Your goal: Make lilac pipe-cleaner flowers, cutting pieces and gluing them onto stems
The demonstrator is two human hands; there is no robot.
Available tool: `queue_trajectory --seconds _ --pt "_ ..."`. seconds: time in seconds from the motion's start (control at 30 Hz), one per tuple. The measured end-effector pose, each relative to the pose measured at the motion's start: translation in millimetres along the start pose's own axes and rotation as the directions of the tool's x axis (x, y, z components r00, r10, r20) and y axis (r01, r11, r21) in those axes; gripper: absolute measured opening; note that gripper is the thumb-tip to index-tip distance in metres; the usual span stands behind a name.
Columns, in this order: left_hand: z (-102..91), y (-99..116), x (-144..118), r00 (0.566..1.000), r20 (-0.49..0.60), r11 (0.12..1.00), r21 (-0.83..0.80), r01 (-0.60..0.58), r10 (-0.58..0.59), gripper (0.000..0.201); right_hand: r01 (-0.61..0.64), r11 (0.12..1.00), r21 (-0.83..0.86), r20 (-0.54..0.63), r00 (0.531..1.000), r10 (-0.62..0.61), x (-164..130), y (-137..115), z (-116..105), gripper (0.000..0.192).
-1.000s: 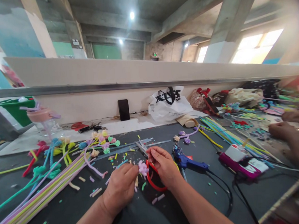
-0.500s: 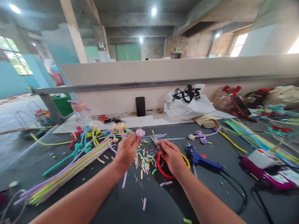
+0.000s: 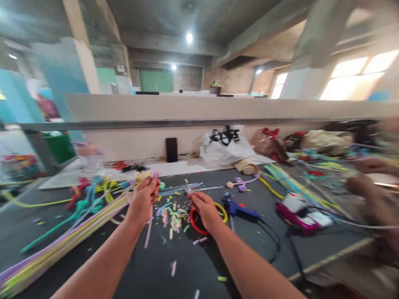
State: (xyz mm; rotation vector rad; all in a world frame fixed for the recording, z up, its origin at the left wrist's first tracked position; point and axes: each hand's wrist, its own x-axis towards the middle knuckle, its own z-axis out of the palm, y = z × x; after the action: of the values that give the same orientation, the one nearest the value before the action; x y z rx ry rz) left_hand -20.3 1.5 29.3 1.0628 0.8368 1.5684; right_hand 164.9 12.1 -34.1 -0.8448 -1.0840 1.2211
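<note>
My left hand (image 3: 144,199) is closed on a fuzzy pink-purple pipe-cleaner flower (image 3: 155,174); most of it is hidden behind the fingers. A pale purple stem (image 3: 148,230) hangs below that hand. Held in my right hand (image 3: 203,208) is a pair of scissors (image 3: 186,188), blades pointing up and away toward the left. A red loop (image 3: 193,222) and a yellow loop (image 3: 223,211) show on either side of the right hand; whether they belong to the scissors I cannot tell. Short pipe-cleaner offcuts (image 3: 173,217) lie scattered between my hands.
Long pipe cleaners (image 3: 72,236) lie in a bundle at left. To the right are a blue glue gun (image 3: 243,210), a purple glue gun (image 3: 296,220) and more pipe cleaners (image 3: 290,179). A phone (image 3: 171,150) and a white bag (image 3: 224,145) stand behind. Another person's blurred hand (image 3: 369,192) is at far right.
The view has turned to the right, so the table's things appear shifted left. My left hand has drawn away from the scissors, and its fingers now cover more of the flower.
</note>
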Motion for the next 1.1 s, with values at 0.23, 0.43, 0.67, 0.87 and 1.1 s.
queue_trajectory --seconds 0.23,0.43,0.67,0.87,1.1 --pt "-7.6 -42 -1 0.944 0.254 0.945 -0.197 0.263 -0.21 0.02 0.011 0.986 0.166 -0.017 1.0 -0.008 4 -6 -3 0.017" --pt "-61.4 -34 12 0.938 0.324 0.862 -0.432 0.264 -0.125 0.016 -0.029 0.904 0.427 0.019 1.0 0.023 22 -22 -26 0.009" --pt "-81.9 -31 18 0.965 0.259 0.816 -0.545 0.191 -0.052 0.018 -0.085 0.926 0.368 0.126 0.991 0.041 28 -33 -4 0.007" --pt "-83.4 -37 19 0.965 0.254 0.784 -0.584 0.208 -0.067 0.014 0.356 0.639 -0.681 0.559 0.817 0.141 27 -28 68 0.017" --pt "-82.5 -37 16 0.943 0.325 0.783 -0.567 0.256 -0.073 0.015 0.555 0.33 -0.764 0.643 0.702 0.307 29 25 108 0.01"
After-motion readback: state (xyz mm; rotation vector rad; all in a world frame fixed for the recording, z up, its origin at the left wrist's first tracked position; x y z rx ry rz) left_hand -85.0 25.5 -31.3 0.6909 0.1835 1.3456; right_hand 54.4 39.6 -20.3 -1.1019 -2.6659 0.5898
